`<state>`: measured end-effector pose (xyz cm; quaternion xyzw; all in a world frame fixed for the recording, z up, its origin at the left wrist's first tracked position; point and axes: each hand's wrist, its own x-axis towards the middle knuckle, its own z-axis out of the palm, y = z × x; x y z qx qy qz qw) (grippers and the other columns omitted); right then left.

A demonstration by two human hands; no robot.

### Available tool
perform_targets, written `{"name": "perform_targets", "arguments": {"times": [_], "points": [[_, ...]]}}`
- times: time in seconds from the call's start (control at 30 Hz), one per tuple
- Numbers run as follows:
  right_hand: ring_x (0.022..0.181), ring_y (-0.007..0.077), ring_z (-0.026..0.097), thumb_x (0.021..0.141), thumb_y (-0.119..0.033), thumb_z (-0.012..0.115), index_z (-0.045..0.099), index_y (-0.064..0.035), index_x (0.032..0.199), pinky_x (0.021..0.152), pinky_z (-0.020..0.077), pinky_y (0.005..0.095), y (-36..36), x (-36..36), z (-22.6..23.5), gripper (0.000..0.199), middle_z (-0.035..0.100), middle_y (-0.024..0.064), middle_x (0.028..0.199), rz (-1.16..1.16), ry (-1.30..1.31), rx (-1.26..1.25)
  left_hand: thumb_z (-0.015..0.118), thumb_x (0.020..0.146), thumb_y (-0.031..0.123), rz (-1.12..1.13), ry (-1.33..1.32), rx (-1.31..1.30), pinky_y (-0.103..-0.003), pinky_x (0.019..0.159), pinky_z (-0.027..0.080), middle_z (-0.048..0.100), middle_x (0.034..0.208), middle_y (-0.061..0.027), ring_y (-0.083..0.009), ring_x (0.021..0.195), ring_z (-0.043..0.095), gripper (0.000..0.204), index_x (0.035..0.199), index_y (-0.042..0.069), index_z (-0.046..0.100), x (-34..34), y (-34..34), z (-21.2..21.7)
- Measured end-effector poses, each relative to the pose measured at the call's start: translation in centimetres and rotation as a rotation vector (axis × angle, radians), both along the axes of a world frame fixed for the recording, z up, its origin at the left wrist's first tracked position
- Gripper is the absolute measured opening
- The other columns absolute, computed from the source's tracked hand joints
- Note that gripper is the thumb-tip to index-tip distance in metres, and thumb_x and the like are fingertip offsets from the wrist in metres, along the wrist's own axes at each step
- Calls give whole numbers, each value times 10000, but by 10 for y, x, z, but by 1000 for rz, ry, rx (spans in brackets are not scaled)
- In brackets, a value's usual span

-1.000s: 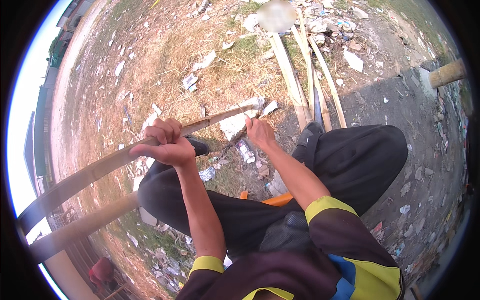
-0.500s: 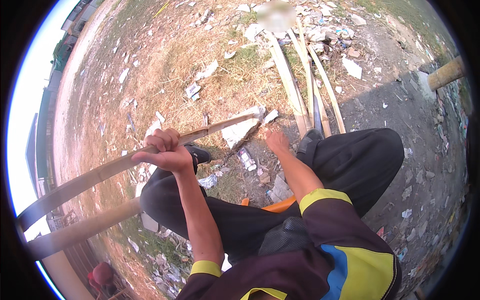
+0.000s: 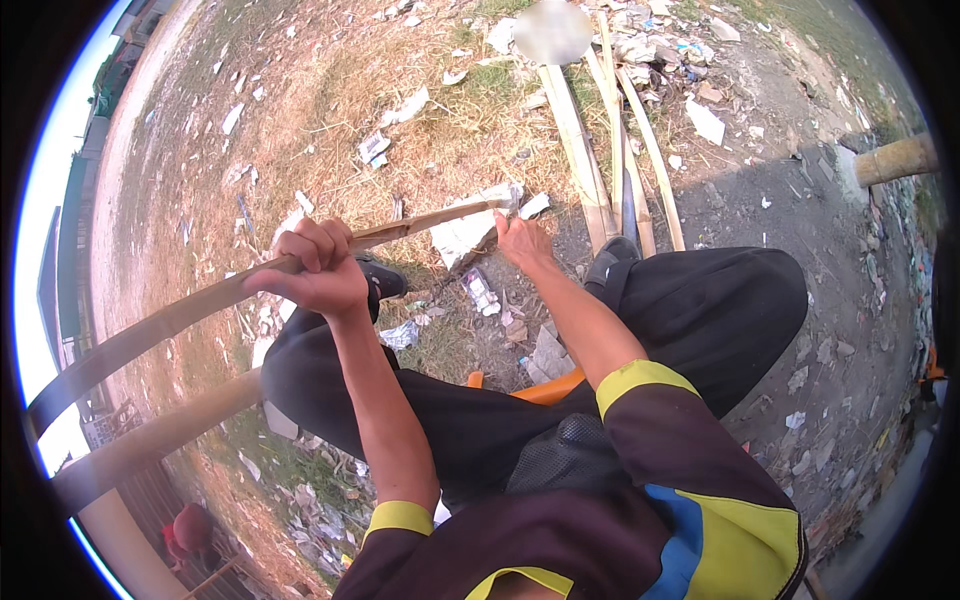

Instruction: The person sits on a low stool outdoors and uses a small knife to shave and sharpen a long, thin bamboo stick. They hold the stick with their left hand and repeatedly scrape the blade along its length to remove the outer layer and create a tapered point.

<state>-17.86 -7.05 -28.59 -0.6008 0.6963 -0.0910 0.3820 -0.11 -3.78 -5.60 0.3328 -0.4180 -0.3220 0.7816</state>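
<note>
Bamboo strip [image 3: 200, 305] clenched in left hand [image 3: 315, 270] fingers.

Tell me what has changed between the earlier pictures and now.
The right hand has slid forward along the bamboo strip, from partway up it to its far tip beside the white scrap. The left hand stays closed around the strip, with no clear shift. The person remains seated on the orange stool, and the split strips on the ground lie as before.

Open outdoor ground of dry grass [image 3: 330, 90] and grey dirt [image 3: 780, 210], scattered paper litter [image 3: 705, 120], split bamboo strips [image 3: 600, 150] lying ahead, bright daylight, hard shadow at right.
</note>
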Motion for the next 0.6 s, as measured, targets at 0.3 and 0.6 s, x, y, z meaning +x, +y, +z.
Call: {"name": "perform_targets", "arguments": {"times": [0.3,0.6], "points": [[841,419,606,910,-577,227,650,21,881,764,486,472,3,20,0,733,620,287,827,9,-177,-54,202,793,758,129,-25,40,-266,434,130,145,495,40,-103,438,110,662,542,145,203,-4,-3,4],[922,398,606,922,-491,296,658,15,911,805,478,484,-4,-10,-37,623,620,264,943,-35,134,99,228,781,767,70,-74,94,-267,442,131,158,500,35,-98,440,119,671,553,138,189,-3,1,8]]}}
